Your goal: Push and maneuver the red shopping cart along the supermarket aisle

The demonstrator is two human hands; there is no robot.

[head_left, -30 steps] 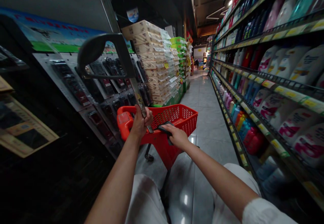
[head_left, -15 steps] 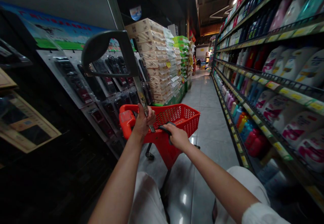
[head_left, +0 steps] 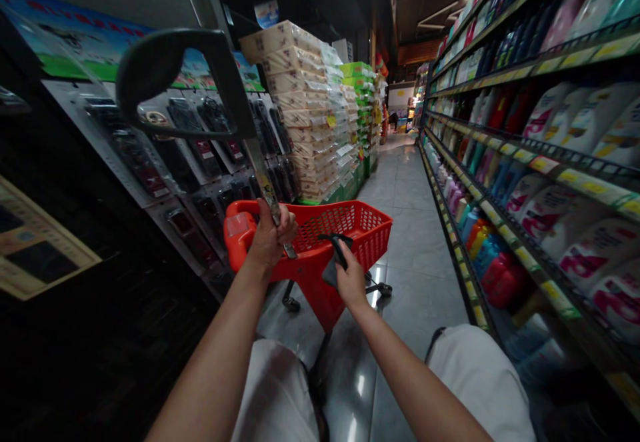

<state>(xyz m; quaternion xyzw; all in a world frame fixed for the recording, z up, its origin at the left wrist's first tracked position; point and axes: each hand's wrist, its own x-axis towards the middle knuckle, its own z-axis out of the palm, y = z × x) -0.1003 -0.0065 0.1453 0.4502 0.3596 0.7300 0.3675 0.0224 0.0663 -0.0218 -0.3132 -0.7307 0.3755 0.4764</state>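
My left hand (head_left: 270, 234) is closed round the lower end of a long metal-shafted tool (head_left: 266, 185). A dark grey D-shaped loop juts left from the shaft, and the metal continues past the top of the view. I cannot make out its exact kind. My right hand (head_left: 351, 279) is closed on a black and grey object (head_left: 342, 251), whose kind is unclear. Both hands are over the near side of a red shopping cart (head_left: 320, 295) with a perforated basket. The cart's handle end is at its left.
Shelves of bottles (head_left: 540, 155) line the right side. On the left hang packaged goods (head_left: 125, 142), with tall stacks of wrapped packs (head_left: 300, 109) beyond. A tiled aisle (head_left: 407, 195) runs ahead. My knees are in the foreground.
The metal-shafted tool and my left hand have moved left in view. My right hand has turned, and more of the black and grey object shows above it. The cart appears slightly farther left.
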